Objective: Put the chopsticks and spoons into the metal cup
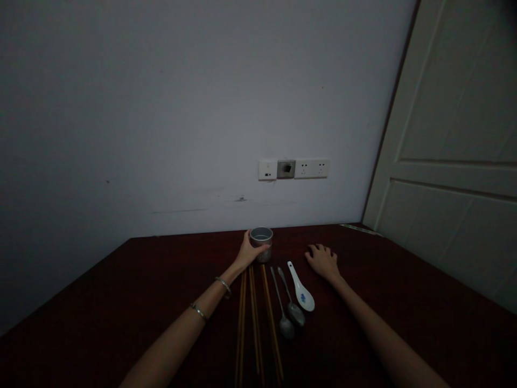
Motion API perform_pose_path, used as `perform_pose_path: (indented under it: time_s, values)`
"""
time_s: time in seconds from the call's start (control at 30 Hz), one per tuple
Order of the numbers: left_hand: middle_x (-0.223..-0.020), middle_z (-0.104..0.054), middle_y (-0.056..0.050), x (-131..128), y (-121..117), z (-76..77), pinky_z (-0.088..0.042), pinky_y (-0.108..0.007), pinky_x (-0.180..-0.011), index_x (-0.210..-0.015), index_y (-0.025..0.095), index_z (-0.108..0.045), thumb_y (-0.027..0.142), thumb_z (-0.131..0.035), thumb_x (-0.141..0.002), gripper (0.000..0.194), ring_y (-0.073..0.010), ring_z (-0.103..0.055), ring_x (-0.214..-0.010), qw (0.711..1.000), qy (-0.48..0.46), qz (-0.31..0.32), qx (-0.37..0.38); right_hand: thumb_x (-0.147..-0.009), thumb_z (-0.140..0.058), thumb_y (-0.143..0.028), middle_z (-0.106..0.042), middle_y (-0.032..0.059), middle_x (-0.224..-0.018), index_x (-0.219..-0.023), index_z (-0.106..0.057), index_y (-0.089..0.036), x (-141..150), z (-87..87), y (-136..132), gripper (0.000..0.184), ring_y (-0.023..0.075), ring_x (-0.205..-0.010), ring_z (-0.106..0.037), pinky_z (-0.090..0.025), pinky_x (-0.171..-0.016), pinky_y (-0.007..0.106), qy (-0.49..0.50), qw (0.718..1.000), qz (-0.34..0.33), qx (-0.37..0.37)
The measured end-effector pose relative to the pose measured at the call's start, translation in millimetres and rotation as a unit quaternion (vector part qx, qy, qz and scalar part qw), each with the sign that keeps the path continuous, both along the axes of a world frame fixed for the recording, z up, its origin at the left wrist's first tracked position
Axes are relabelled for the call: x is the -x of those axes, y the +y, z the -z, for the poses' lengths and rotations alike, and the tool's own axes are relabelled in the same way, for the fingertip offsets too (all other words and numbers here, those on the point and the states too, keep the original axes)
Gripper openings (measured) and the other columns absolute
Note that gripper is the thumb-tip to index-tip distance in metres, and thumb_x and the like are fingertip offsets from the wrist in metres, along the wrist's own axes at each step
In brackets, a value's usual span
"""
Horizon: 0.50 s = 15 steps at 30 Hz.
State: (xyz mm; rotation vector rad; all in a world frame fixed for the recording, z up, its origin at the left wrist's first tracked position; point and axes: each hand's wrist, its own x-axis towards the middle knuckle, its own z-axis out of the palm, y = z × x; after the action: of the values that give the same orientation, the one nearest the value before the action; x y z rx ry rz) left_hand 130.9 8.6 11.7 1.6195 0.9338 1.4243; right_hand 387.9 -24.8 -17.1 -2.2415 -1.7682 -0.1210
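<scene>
My left hand [249, 252] is wrapped round a grey metal cup [264, 256], which stands upright with its open top showing. My right hand [323, 260] rests flat on the dark red table, fingers spread, holding nothing. Between my arms lie several wooden chopsticks [255, 318] in three pairs, pointing toward the cup. Right of them are a long-handled metal spoon [286, 326], a second metal spoon [296, 313] and a white ceramic spoon [304, 296] with a blue mark. The white spoon is the one nearest my right hand.
A pale wall [194, 118] rises behind the table [161, 269], with white sockets [312, 168] and a grey switch plate [286, 169] on it. A white panelled door [452, 172] stands at the right. A thin strip [359, 229] lies at the table's back right edge.
</scene>
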Motion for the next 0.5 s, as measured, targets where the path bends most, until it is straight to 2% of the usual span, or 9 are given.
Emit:
perform_pose_path:
  time_s: [0.2,0.33,0.4,0.5]
  values:
    - [-0.129,-0.044,-0.019,9,3,2.4,-0.033,-0.037,-0.100,-0.134,0.017,-0.027,0.029,-0.083,-0.046,0.105,-0.0261,-0.046,-0.117,0.997,-0.034,0.001,0.063,-0.085,-0.032,-0.043,-0.047,0.0117,-0.126,-0.122,-0.050,-0.022,0,-0.8,-1,0.046,0.0296,-0.115,-0.040,-0.028,-0.093,0.048,0.009,1.000,-0.003,-0.005]
    - [-0.137,-0.033,-0.023,28,4,-4.1,-0.030,-0.041,-0.102,-0.139,0.015,-0.018,0.031,-0.084,-0.044,0.117,-0.0302,-0.036,-0.125,0.997,-0.002,0.000,0.080,-0.086,-0.032,-0.043,-0.047,0.0125,-0.126,-0.123,-0.050,-0.021,-1,0.2,0,0.047,0.0301,-0.114,-0.040,-0.029,-0.092,0.048,0.010,1.000,-0.007,-0.003]
    - [-0.138,-0.031,-0.024,42,3,-7.1,-0.029,-0.042,-0.102,-0.139,0.013,-0.022,0.033,-0.083,-0.046,0.113,-0.0315,-0.033,-0.127,0.996,0.032,-0.008,0.078,-0.086,-0.032,-0.043,-0.047,0.0128,-0.126,-0.123,-0.050,-0.021,-2,1.7,1,0.046,0.0303,-0.114,-0.040,-0.028,-0.092,0.048,0.008,1.000,-0.006,-0.007]
    - [-0.137,-0.036,-0.022,63,1,-9.5,-0.030,-0.040,-0.101,-0.131,0.013,-0.037,0.038,-0.077,-0.055,0.089,-0.0294,-0.036,-0.126,0.994,0.087,-0.024,0.054,-0.085,-0.032,-0.043,-0.047,0.0127,-0.125,-0.123,-0.049,-0.022,-3,4.2,3,0.046,0.0303,-0.115,-0.039,-0.027,-0.092,0.049,0.007,1.000,-0.007,-0.008]
